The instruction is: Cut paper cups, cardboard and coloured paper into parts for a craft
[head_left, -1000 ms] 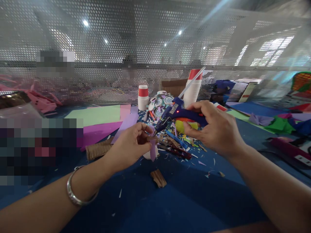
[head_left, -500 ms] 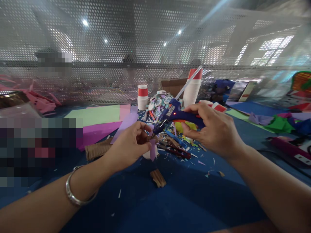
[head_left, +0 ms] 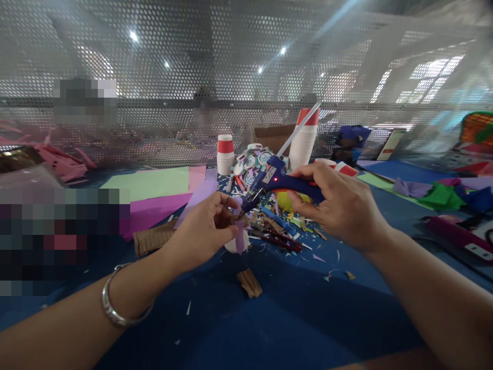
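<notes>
My right hand (head_left: 335, 205) is closed around the handle of a blue hot glue gun (head_left: 269, 180), whose red light glows and from whose back a clear glue stick (head_left: 298, 131) sticks up. The gun's nozzle points down and left, at the fingertips of my left hand (head_left: 208, 226). Between the thumb and fingers of that hand is a purple paper strip (head_left: 240, 239), with a bit of brown cardboard by it, partly hidden by the fingers. Behind the strip a white round piece (head_left: 231, 247) lies on the table.
Paper scraps and scissors (head_left: 279, 239) lie beyond my hands. Stacked paper cups (head_left: 304, 141) stand behind, near a heap of small round pieces (head_left: 250, 163). Coloured paper sheets (head_left: 150, 183) lie left; a cardboard piece (head_left: 249, 282) is in front. A purple power strip (head_left: 458, 236) is at right.
The glue gun and my right hand have shifted slightly left and down, bringing the nozzle closer to the left fingertips. My left hand keeps its pinch on the purple strip.
</notes>
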